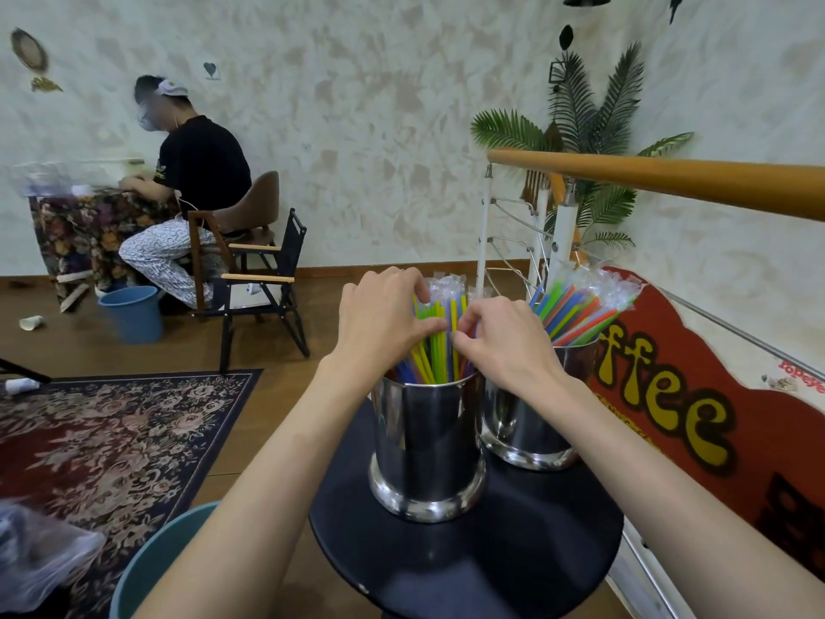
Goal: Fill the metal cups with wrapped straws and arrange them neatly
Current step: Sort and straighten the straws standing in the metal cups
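Your two forearms come in bare from the near edge, with no sleeve showing anywhere along them up to the frame's edge. Your left hand (384,321) and your right hand (504,341) are bare as well: no glove, ring, watch or band shows on the wrists or on the fingers you can see.

straws (439,337) in cup (426,444), on table (468,569)
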`<state>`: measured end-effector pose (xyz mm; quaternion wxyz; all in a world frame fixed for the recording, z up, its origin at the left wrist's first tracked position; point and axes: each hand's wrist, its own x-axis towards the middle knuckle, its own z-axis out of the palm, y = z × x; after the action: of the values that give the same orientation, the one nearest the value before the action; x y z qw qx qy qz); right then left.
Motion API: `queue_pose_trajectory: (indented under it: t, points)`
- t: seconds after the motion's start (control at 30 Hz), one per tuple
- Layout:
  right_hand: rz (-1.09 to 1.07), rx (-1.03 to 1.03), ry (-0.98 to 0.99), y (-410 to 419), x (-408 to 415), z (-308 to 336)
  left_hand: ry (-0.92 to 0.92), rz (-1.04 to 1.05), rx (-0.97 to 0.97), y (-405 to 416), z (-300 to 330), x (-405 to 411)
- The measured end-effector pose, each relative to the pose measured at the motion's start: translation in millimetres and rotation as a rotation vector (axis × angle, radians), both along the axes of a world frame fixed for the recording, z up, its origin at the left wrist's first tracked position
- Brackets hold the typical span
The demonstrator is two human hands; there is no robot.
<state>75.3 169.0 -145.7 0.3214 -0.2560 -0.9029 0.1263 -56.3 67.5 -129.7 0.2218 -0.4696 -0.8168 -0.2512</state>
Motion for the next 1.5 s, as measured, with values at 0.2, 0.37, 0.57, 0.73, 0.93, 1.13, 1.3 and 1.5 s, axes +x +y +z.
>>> queue_pose_trajectory:
  t: [0.2, 0.37, 0.57, 0.73, 0.93, 1.13, 1.3, 1.5]
  points:
    - [0.0, 0.0, 0.027, 0, -1, 0, -0.003, -0.071, 0.004, -4, 2, 1]
    - [0.007, 0.011, 0.048, 0, -3, -2, 0.207, -0.041, -0.063, -5, 2, 2]
    - [-0.003, 0.007, 0.046, 1, -4, -3, 0.321, -0.016, -0.087, -3, 3, 3]
    - [0.016, 0.007, 0.029, 1, -3, -2, 0.259, -0.037, -0.098, -5, 2, 1]
    - [0.021, -0.01, -0.015, -1, -5, -2, 0.222, -0.032, -0.103, -2, 1, -2]
    - [0.04, -0.098, -0.091, 0, -5, 4, 0.203, -0.031, -0.092, -2, -1, 0]
    - [0.022, -0.121, -0.127, -3, -6, 7, 0.131, -0.069, -0.096, -3, 1, 0]
    - [0.042, -0.158, -0.085, -3, -3, 9, 0.021, -0.125, -0.07, -8, 5, 0]
